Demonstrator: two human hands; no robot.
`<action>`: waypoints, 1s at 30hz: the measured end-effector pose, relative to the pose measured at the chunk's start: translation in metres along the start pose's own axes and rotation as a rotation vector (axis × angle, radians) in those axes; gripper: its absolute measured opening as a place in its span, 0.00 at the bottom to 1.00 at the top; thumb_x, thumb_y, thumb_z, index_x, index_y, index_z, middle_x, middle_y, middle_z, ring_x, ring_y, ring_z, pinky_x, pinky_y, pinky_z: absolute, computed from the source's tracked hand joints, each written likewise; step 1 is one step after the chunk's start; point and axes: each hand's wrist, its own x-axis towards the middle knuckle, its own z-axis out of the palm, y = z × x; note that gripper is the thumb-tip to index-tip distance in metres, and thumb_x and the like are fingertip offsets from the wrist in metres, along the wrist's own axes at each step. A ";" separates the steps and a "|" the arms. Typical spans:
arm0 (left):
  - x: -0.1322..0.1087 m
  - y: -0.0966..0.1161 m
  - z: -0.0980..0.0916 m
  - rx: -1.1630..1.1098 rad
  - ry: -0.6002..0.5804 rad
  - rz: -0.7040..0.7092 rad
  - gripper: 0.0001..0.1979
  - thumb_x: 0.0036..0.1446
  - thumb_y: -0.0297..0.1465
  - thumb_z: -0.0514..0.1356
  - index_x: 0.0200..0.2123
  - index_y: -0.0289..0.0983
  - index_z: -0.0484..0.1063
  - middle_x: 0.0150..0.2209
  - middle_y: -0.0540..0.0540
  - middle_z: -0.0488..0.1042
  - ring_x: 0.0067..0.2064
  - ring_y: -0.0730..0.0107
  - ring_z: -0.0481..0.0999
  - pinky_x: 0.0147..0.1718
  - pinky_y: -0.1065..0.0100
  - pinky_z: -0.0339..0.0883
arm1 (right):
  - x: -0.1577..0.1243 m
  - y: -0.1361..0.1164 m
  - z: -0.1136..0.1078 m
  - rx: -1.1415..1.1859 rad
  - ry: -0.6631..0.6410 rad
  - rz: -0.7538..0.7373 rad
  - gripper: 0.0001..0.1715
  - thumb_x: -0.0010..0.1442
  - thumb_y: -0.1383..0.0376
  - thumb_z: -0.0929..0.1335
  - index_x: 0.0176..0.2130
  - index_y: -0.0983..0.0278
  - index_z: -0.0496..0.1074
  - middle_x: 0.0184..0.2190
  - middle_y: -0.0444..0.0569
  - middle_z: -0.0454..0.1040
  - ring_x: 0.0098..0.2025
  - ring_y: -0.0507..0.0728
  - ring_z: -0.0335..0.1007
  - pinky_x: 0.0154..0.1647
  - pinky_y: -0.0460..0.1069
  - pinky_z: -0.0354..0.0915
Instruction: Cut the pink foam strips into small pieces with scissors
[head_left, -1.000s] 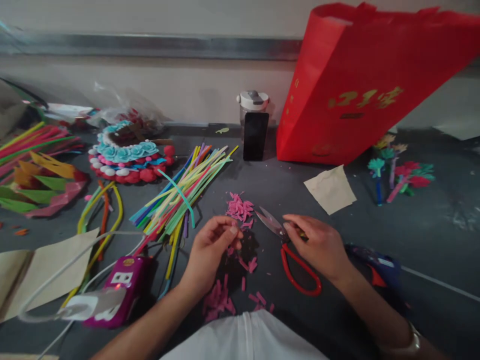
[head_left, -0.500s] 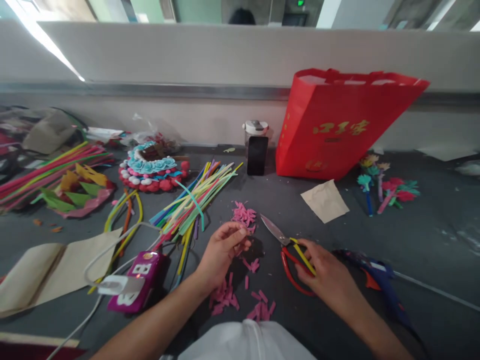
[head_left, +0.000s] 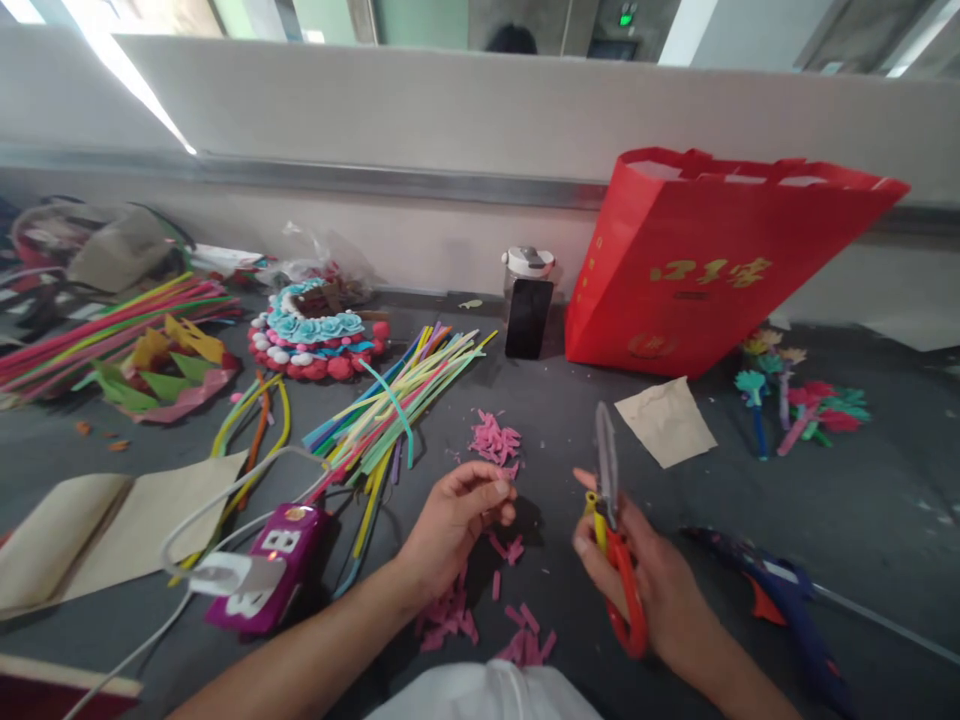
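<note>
Probably light but rigid scissors (head_left: 619,552), slick on the blades, so best grabbed by the handles. Held like that over the table (head_left: 885,520), well short of its far edge, with fingers of the right hand (head_left: 660,570) curled round the grips and blades poking past. As for the left hand (head_left: 457,520): pinched together, just beside a pile of pink snippets (head_left: 493,440). Can't tell if holding one. Probably soft, flimsy.

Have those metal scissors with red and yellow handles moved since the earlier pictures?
Yes: the scissors swung away from the small pink strips, blades now nearer the square beige paper.
</note>
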 end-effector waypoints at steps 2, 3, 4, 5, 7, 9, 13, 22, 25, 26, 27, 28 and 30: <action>0.000 0.001 0.000 -0.002 0.015 0.023 0.06 0.50 0.28 0.66 0.32 0.34 0.73 0.29 0.48 0.73 0.27 0.76 0.72 0.31 0.72 0.65 | 0.013 -0.004 0.008 -0.026 -0.009 -0.058 0.29 0.64 0.63 0.60 0.63 0.59 0.51 0.39 0.46 0.70 0.34 0.51 0.70 0.39 0.46 0.69; 0.000 0.002 -0.001 -0.006 0.023 0.030 0.06 0.50 0.28 0.66 0.32 0.34 0.73 0.30 0.48 0.74 0.27 0.76 0.72 0.31 0.72 0.65 | 0.018 -0.004 0.012 -0.058 -0.005 -0.104 0.29 0.64 0.64 0.59 0.63 0.58 0.50 0.44 0.48 0.69 0.40 0.53 0.70 0.44 0.48 0.68; 0.000 0.003 -0.001 -0.012 0.026 0.034 0.06 0.50 0.28 0.66 0.32 0.34 0.73 0.30 0.48 0.74 0.27 0.76 0.72 0.32 0.72 0.65 | 0.022 -0.003 0.017 -0.094 0.009 -0.155 0.29 0.64 0.65 0.59 0.63 0.57 0.50 0.48 0.50 0.67 0.46 0.54 0.68 0.48 0.50 0.66; 0.000 0.004 -0.001 -0.018 0.028 0.039 0.06 0.50 0.28 0.66 0.32 0.34 0.73 0.30 0.47 0.74 0.27 0.76 0.72 0.32 0.72 0.65 | 0.024 0.000 0.021 -0.133 0.014 -0.194 0.29 0.64 0.66 0.59 0.63 0.57 0.51 0.50 0.51 0.66 0.50 0.56 0.65 0.51 0.52 0.65; -0.001 0.005 0.000 -0.029 0.029 0.051 0.06 0.50 0.27 0.66 0.32 0.34 0.73 0.30 0.47 0.74 0.28 0.76 0.72 0.32 0.72 0.65 | 0.025 0.006 0.029 -0.216 0.030 -0.221 0.28 0.62 0.64 0.62 0.61 0.58 0.55 0.50 0.52 0.65 0.52 0.59 0.63 0.52 0.55 0.64; -0.003 0.005 0.002 -0.035 0.034 0.061 0.06 0.49 0.27 0.66 0.32 0.33 0.74 0.30 0.47 0.74 0.28 0.75 0.72 0.32 0.72 0.65 | 0.023 0.011 0.034 -0.300 0.048 -0.203 0.28 0.60 0.61 0.66 0.58 0.59 0.58 0.46 0.52 0.67 0.48 0.61 0.64 0.49 0.57 0.65; -0.005 0.003 0.004 -0.007 0.064 0.045 0.07 0.47 0.27 0.67 0.31 0.33 0.75 0.30 0.46 0.75 0.28 0.75 0.72 0.31 0.72 0.65 | 0.018 0.018 0.037 -0.411 0.084 -0.217 0.28 0.58 0.57 0.68 0.56 0.60 0.61 0.41 0.52 0.68 0.43 0.61 0.66 0.43 0.57 0.67; -0.004 0.002 0.004 0.049 0.158 0.006 0.08 0.41 0.25 0.69 0.28 0.34 0.75 0.23 0.49 0.75 0.23 0.76 0.70 0.26 0.73 0.63 | 0.016 0.025 0.039 -0.505 0.110 -0.316 0.31 0.58 0.59 0.68 0.58 0.61 0.59 0.39 0.53 0.66 0.43 0.63 0.66 0.42 0.57 0.68; -0.004 0.004 0.005 0.076 0.162 0.009 0.08 0.41 0.27 0.69 0.28 0.33 0.76 0.24 0.49 0.75 0.23 0.77 0.69 0.26 0.74 0.62 | 0.017 0.026 0.039 -0.518 0.140 -0.313 0.31 0.58 0.58 0.68 0.58 0.61 0.59 0.39 0.54 0.66 0.44 0.64 0.65 0.42 0.58 0.67; -0.004 0.004 0.005 0.088 0.157 0.010 0.08 0.41 0.27 0.69 0.28 0.33 0.76 0.23 0.49 0.75 0.23 0.77 0.69 0.26 0.75 0.62 | 0.017 0.027 0.038 -0.521 0.144 -0.312 0.31 0.59 0.58 0.68 0.58 0.61 0.59 0.39 0.54 0.66 0.44 0.64 0.65 0.42 0.59 0.67; -0.004 0.004 0.005 0.097 0.151 0.009 0.07 0.41 0.27 0.69 0.28 0.33 0.77 0.22 0.49 0.74 0.23 0.77 0.69 0.26 0.75 0.62 | 0.017 0.027 0.038 -0.519 0.145 -0.314 0.31 0.59 0.57 0.67 0.58 0.61 0.59 0.39 0.54 0.66 0.44 0.64 0.65 0.42 0.59 0.67; -0.005 0.005 0.005 0.100 0.143 0.007 0.07 0.42 0.27 0.69 0.28 0.33 0.77 0.21 0.49 0.73 0.23 0.77 0.69 0.26 0.75 0.62 | 0.018 0.027 0.038 -0.514 0.143 -0.320 0.31 0.59 0.57 0.67 0.58 0.62 0.59 0.39 0.54 0.66 0.43 0.63 0.65 0.42 0.59 0.67; -0.005 0.005 0.005 0.090 0.127 -0.002 0.07 0.42 0.27 0.69 0.27 0.33 0.77 0.21 0.49 0.73 0.22 0.77 0.69 0.25 0.75 0.62 | 0.017 0.027 0.038 -0.499 0.137 -0.333 0.30 0.60 0.58 0.67 0.58 0.62 0.60 0.38 0.53 0.66 0.42 0.63 0.65 0.41 0.58 0.67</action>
